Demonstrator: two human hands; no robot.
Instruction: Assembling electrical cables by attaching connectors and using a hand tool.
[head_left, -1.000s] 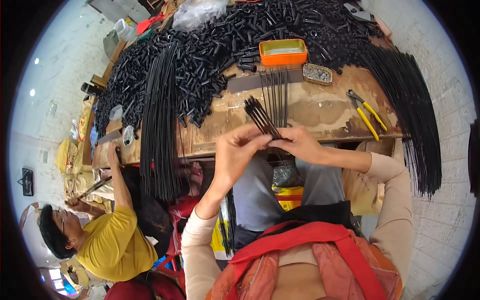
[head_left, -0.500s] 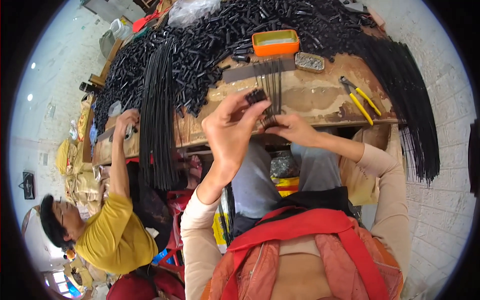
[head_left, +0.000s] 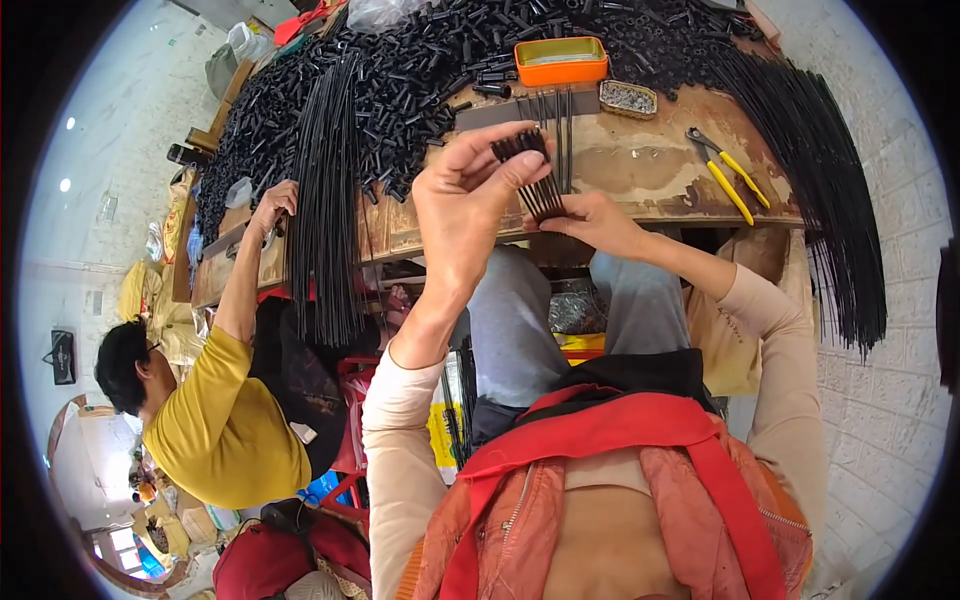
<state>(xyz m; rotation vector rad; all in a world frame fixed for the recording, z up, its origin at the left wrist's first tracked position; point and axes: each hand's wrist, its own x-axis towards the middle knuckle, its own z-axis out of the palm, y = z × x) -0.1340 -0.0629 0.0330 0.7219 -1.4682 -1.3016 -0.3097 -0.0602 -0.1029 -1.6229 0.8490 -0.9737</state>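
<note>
Above the table's near edge, my left hand [head_left: 460, 205] is closed, thumb against fingers, on a row of short black tube-like pieces [head_left: 520, 147]. A bundle of thin black rods [head_left: 543, 196] runs from there down to my right hand [head_left: 600, 224]. The fingers of that hand are pinched round the rods' lower ends. Whether the rods are joined to the short pieces is too small to tell. Behind my hands, a few more thin black rods [head_left: 566, 135] stretch across the table toward a flat grey strip [head_left: 487, 115].
A large heap of black tubes [head_left: 400, 110] covers the table's far side. Long black rods hang over the edge at left [head_left: 322, 200] and right [head_left: 825, 190]. Also there are an orange box [head_left: 562, 75], a tray of small metal parts [head_left: 628, 100], yellow-handled pliers [head_left: 730, 185] and a co-worker [head_left: 220, 420].
My two hands still grip the same bundle; the rods between them now show more plainly, tilted and fanned. The view has shifted slightly. The co-worker's head has turned toward the table.
</note>
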